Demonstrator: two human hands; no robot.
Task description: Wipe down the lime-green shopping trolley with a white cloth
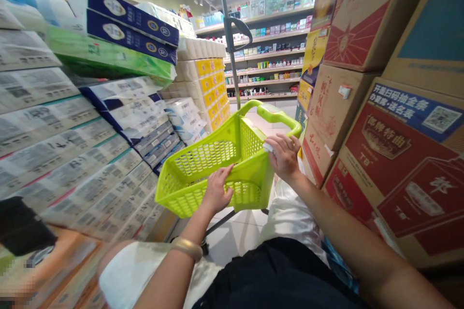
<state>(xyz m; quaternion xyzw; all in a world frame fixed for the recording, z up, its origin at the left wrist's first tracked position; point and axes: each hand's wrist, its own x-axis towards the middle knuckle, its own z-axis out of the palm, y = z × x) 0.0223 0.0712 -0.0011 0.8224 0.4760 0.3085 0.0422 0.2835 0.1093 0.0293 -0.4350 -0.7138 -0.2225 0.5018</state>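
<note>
Green cart (260,174): between stacked packs (72,135) and cartons (409,154), seemingly kept close for want of room;
Left hand (216,188): on its near rim (248,162), perhaps steadying; grip can't be told;
Right hand (284,154): apart, clamped on the corner (something white (268,147) at its fingers), likely for control

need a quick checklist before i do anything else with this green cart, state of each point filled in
1. Left hand on the green cart: ok, fingers lie over the near rim.
2. Right hand on the cart: ok, at the handle end.
3. Small white thing at the right hand identified: cannot tell, too small.
4. Gap to the stacked packs on the left: cannot tell, the angle hides it.
5. Floor under the cart in full view: not ok, the basket covers much of it.
6. Cart upright: ok, basket opening faces up.
</note>
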